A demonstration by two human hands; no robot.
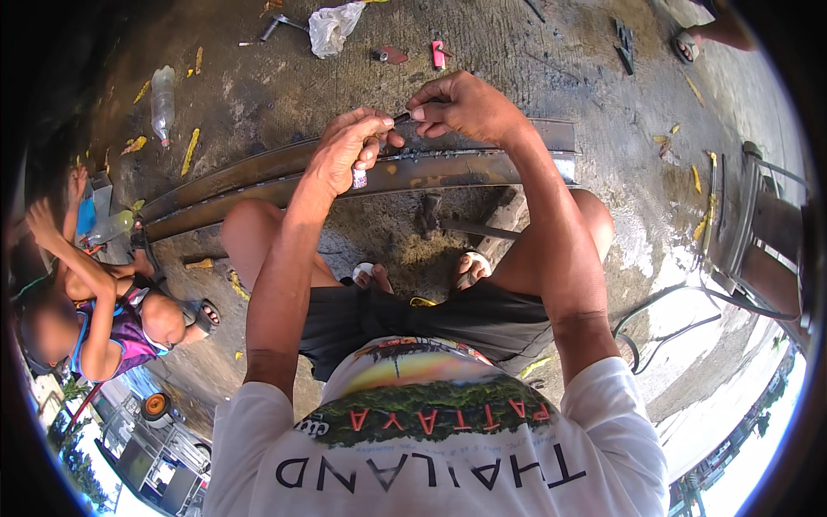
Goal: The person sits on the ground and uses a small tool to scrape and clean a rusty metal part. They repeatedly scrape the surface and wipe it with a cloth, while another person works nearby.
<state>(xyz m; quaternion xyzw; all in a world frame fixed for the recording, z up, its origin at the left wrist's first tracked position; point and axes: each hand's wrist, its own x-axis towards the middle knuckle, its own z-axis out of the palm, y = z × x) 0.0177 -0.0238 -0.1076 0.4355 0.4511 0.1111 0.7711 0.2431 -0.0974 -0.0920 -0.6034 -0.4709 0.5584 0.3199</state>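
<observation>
My left hand (349, 148) and my right hand (465, 108) meet above a rusty steel beam (439, 172). Between their fingertips is a short dark cylinder (401, 119); its exact kind is too small to make out. My left thumb and finger pinch one end, and my right fingertips pinch the other. Out of the bottom of my left fist pokes a small white patterned object (359, 178), mostly hidden by the curled fingers. The beam lies crosswise on the ground in front of my knees.
Beyond the beam lie a pink lighter (438, 56), a plastic bag (334, 28), a metal tool (280, 25) and a plastic bottle (163, 105). A hammer (469, 226) rests between my feet. Another person (103, 319) squats at left. A machine with a cable (771, 233) stands at right.
</observation>
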